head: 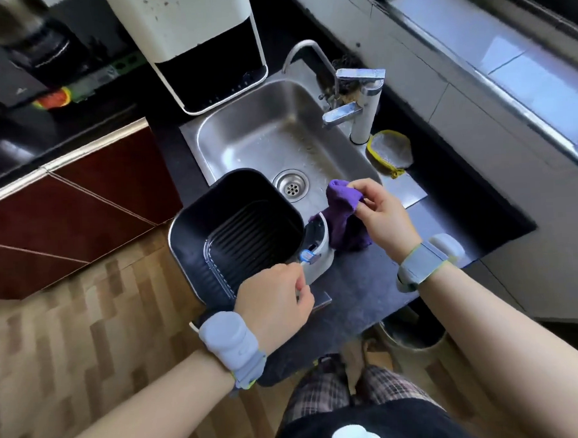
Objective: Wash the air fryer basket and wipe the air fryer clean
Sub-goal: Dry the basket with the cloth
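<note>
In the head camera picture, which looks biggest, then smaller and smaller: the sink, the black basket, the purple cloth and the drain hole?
1. Sink, largest.
2. Black basket. It sits nearer the camera, so its look against the sink is a bit unsure.
3. Purple cloth, pinched by the right hand.
4. Drain hole, smallest.
</note>
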A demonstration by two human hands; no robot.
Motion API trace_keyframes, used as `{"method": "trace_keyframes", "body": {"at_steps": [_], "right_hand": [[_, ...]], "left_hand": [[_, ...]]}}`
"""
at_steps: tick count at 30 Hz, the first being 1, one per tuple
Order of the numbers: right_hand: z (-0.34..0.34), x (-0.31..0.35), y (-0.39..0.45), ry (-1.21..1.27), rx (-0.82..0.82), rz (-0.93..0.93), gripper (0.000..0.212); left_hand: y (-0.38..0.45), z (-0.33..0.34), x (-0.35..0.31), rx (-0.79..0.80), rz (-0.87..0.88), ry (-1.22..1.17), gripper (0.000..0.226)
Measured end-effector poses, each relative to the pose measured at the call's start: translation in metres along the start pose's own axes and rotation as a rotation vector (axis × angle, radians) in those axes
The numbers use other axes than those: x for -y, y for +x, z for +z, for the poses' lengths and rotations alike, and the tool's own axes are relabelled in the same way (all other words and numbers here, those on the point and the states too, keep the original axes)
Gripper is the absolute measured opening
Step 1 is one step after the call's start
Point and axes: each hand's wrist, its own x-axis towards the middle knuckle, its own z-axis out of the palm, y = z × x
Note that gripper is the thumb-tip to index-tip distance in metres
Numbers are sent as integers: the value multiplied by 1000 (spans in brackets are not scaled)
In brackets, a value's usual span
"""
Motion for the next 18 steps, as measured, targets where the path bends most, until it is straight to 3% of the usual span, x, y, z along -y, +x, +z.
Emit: {"method": "trace_keyframes", "body": {"at_steps": [4, 7, 10, 12, 14, 16, 18], "right_hand": [[0, -5, 4, -76, 5, -12, 18], [-6, -11, -1, -139, 35, -32, 18], [-19, -4, -11, -73, 62, -128, 24], [-35, 3, -18, -16, 66, -195, 27], [-46, 13, -28, 11, 88, -225, 25], [-42, 17, -40, 8, 121, -225, 26], [-18, 11, -57, 7, 144, -190, 26]], "left_hand": [[-16, 14, -12, 9, -127, 20, 14], [-30, 22, -17, -129, -293, -121, 12], [-44, 33, -20, -275, -528, -277, 26], [-47, 38, -19, -262, -753, -534, 34], [-47, 39, -19, -203, -921, -1014, 30], [-45, 39, -20, -160, -959, -1337, 15], [-42, 39, -20, -175, -955, -1420, 11]]}}
